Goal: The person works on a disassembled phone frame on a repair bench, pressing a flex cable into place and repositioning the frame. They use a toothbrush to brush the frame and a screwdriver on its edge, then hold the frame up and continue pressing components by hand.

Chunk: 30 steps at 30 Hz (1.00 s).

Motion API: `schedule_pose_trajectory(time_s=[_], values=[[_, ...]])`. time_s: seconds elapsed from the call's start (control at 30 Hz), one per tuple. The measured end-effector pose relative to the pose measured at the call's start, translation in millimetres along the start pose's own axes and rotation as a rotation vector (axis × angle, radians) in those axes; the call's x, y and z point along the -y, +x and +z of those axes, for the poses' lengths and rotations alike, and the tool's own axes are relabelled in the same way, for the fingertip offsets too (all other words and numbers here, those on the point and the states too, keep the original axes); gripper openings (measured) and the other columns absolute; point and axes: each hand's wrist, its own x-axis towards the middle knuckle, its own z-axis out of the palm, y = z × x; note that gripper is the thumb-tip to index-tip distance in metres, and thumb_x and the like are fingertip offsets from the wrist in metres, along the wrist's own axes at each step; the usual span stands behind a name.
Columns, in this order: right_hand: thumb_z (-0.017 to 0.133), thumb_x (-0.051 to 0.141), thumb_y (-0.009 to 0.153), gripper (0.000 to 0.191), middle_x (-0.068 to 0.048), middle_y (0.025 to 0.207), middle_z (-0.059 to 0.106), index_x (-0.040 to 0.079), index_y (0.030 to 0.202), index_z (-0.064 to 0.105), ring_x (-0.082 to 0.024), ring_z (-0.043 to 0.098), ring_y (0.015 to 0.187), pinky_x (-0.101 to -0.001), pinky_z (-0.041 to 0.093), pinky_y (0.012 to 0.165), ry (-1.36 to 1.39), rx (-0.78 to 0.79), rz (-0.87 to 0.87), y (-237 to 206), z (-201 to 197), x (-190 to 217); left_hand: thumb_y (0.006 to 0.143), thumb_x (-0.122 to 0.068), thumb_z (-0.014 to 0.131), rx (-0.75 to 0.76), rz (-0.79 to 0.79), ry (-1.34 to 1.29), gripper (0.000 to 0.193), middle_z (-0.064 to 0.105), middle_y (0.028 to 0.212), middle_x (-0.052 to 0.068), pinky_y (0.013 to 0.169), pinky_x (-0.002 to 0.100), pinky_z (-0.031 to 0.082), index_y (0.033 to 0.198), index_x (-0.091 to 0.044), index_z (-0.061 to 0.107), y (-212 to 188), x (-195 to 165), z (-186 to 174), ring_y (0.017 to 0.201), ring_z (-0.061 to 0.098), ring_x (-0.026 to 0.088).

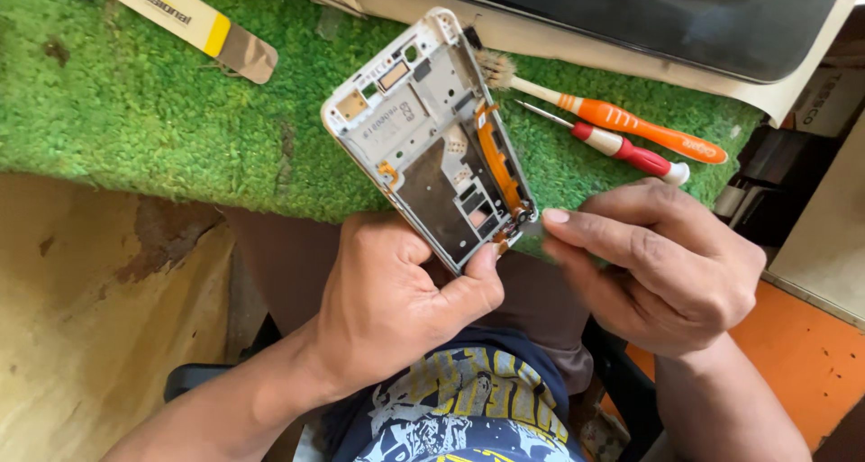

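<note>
My left hand [396, 304] grips the lower end of an opened phone frame [423, 133], white-rimmed with a bare metal inside and an orange flex cable along its right side. The frame tilts up and away from me over the edge of a green turf mat [135, 111]. My right hand [662, 259] pinches at the frame's lower right corner, thumb and forefinger touching the end of the flex cable. Whether it holds a small part there, I cannot tell.
On the mat to the right lie an orange-handled brush [622, 120] and a red-and-white screwdriver [622, 147]. A flat white and yellow pry tool [185, 21] lies at the top left. A dark tablet-like slab [649, 16] rests at the back. Yellowish floor lies below left.
</note>
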Motion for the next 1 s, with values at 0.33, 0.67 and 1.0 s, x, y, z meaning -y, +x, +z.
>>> schedule_pose_trajectory(time_s=[0.33, 0.67, 1.0], values=[[0.072, -0.014, 0.073, 0.03, -0.014, 0.087, 0.069, -0.001, 0.099, 0.074, -0.022, 0.071, 0.076, -0.0327, 0.061, 0.07, 0.099, 0.007, -0.139, 4.5, 1.9, -4.4, 0.091, -0.009, 0.073, 0.014, -0.041, 0.005, 0.007, 0.065, 0.07, -0.001, 0.057, 0.025, 0.05, 0.093, -0.002, 0.072, 0.7, -2.6, -0.6, 0.065, 0.051, 0.001], [0.074, -0.012, 0.072, 0.025, -0.016, 0.084, 0.069, -0.002, 0.094, 0.074, -0.023, 0.071, 0.075, -0.0346, 0.06, 0.069, 0.048, 0.023, -0.167, 9.6, 3.3, -1.1, 0.088, -0.009, 0.075, 0.014, -0.087, 0.044, 0.009, 0.063, 0.064, 0.001, 0.053, 0.027, 0.049, 0.086, -0.002, 0.07, 0.4, -0.5, -0.8, 0.06, 0.051, 0.003], [0.078, -0.009, 0.074, 0.018, -0.015, 0.082, 0.069, -0.001, 0.09, 0.074, -0.025, 0.072, 0.076, -0.0349, 0.061, 0.068, 0.04, 0.014, -0.177, 10.2, 6.0, 1.7, 0.09, -0.009, 0.075, -0.007, 0.002, 0.029, 0.009, 0.07, 0.075, 0.003, 0.061, 0.027, 0.055, 0.095, -0.003, 0.071, -0.6, 1.2, -0.4, 0.065, 0.059, 0.004]])
